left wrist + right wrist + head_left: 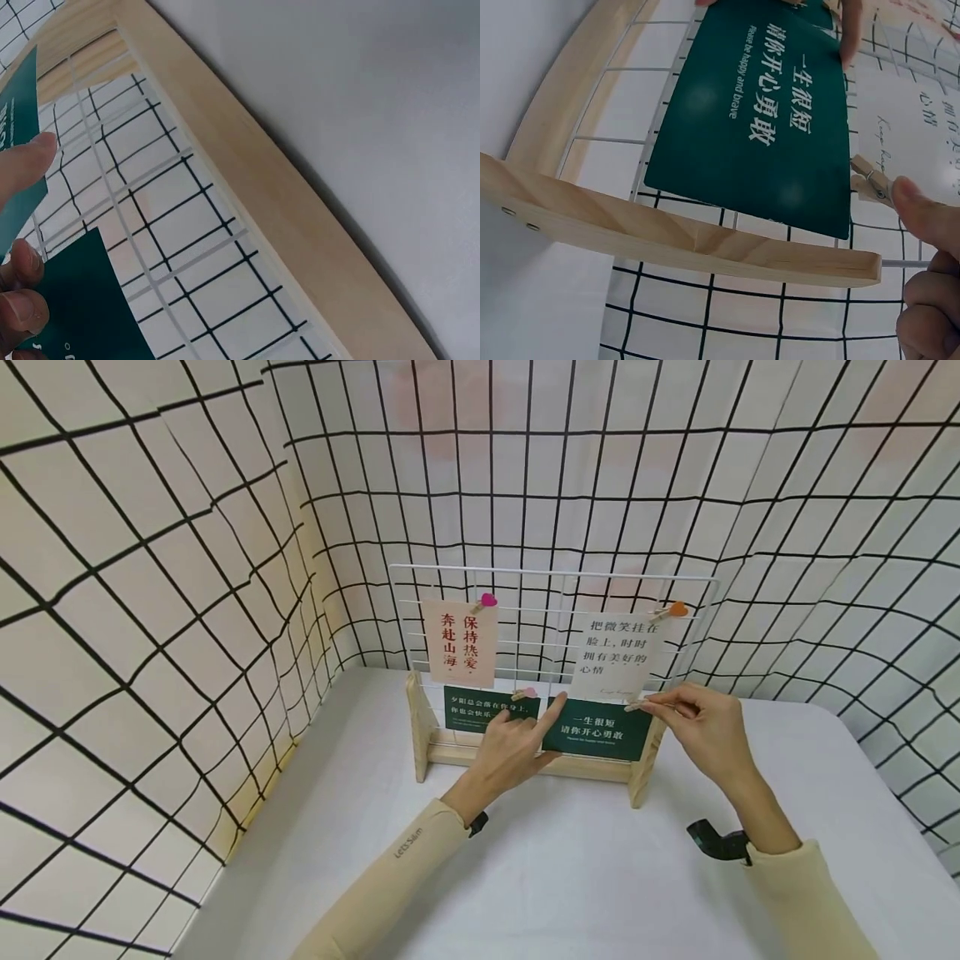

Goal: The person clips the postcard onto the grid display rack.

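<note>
A dark green card with white writing [596, 727] is held against the lower right of a white wire rack [555, 570]. My left hand [510, 747] grips this card near its left end, index finger at the upper edge and thumb at the lower. My right hand [705, 731] pinches a small wooden clothespin [871, 180] between thumb and fingers. In the right wrist view, the clothespin's tips are right at the card's upper edge, near its right corner. Above hangs a white card with black writing [615, 652].
Another green card [463, 708] hangs at lower left under a pink heart clothespin [528, 693]. A pink card [463, 647] hangs above it by a magenta heart clothespin [487, 601]. An orange heart clothespin [677, 609] is on the white card. Wooden feet [417, 727] support the rack.
</note>
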`<state>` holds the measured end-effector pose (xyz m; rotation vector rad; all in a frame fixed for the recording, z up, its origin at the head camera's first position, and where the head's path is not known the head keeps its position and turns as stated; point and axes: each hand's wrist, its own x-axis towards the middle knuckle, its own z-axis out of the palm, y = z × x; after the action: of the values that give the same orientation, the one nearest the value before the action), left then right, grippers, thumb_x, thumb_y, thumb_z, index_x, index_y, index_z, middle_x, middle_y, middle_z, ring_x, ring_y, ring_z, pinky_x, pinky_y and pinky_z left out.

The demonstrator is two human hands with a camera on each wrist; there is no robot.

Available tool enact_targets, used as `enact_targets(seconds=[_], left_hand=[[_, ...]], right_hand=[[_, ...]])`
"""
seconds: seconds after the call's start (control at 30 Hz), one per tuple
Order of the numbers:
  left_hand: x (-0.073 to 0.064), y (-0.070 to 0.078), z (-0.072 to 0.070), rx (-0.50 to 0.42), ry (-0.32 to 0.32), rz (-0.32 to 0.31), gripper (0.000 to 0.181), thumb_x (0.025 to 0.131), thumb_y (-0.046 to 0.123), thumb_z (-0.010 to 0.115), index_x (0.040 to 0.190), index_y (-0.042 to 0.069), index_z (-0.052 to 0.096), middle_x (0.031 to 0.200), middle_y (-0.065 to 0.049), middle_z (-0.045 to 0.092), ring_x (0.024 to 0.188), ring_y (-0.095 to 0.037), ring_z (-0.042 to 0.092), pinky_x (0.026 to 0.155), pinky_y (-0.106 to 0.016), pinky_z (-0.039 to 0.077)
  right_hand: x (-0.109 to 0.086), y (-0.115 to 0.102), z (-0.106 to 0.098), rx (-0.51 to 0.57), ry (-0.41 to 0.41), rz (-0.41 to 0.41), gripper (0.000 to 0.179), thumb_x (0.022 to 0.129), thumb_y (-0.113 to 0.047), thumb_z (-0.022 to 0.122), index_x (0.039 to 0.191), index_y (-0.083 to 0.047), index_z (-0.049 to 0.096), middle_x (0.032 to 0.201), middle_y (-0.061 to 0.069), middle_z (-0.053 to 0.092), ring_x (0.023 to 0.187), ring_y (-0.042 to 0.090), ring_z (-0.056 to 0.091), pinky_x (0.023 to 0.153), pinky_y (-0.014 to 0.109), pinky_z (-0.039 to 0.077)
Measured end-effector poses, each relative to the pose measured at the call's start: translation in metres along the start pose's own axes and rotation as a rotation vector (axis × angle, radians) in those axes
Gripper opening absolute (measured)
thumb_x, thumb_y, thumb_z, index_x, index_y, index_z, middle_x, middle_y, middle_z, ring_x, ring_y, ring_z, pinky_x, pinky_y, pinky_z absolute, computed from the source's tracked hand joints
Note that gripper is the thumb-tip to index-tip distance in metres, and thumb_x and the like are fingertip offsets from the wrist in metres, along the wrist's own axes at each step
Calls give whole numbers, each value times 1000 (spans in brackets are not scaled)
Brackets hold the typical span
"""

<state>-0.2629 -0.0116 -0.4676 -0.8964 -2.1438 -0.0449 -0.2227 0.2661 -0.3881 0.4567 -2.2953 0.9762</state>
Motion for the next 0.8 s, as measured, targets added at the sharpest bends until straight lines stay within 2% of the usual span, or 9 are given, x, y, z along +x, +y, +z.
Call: enact_targets(seconds=[0.17, 0.47, 0.7, 0.8], left_hand=[[2, 5, 4, 2, 31, -8, 94, 81, 58, 83, 154, 12, 44, 61, 10, 64, 48, -6, 47, 57, -23, 38], [2, 11, 7, 16, 24, -20, 92, 83, 55, 82, 154, 10, 44, 69, 9, 70, 51, -6, 53, 59, -23, 40], [2, 10, 8, 48, 45, -35, 91, 83, 55, 82, 153, 10, 45, 70, 9, 70, 52, -5, 54, 60, -23, 41], [3, 10, 8, 46, 49, -38, 91, 83, 55, 83, 153, 9, 45, 70, 9, 71, 53, -5, 55, 61, -22, 41]], right_hand=[[2, 3, -2, -2, -31, -11, 13, 80, 6, 83, 90, -1, 79, 59, 0, 44, 52, 5, 31, 47, 23, 26], [6, -2, -2, -39, -70, 45, 7, 83, 0, 83, 89, -1, 79, 58, -1, 36, 54, 6, 32, 47, 24, 25], [7, -3, 0, -66, -46, 50, 9, 82, 0, 84, 90, -1, 80, 66, 6, 59, 57, 6, 36, 49, 20, 27], [7, -1, 2, -64, -39, 56, 9, 82, 1, 84, 90, 0, 80, 66, 6, 58, 57, 6, 35, 49, 22, 27]])
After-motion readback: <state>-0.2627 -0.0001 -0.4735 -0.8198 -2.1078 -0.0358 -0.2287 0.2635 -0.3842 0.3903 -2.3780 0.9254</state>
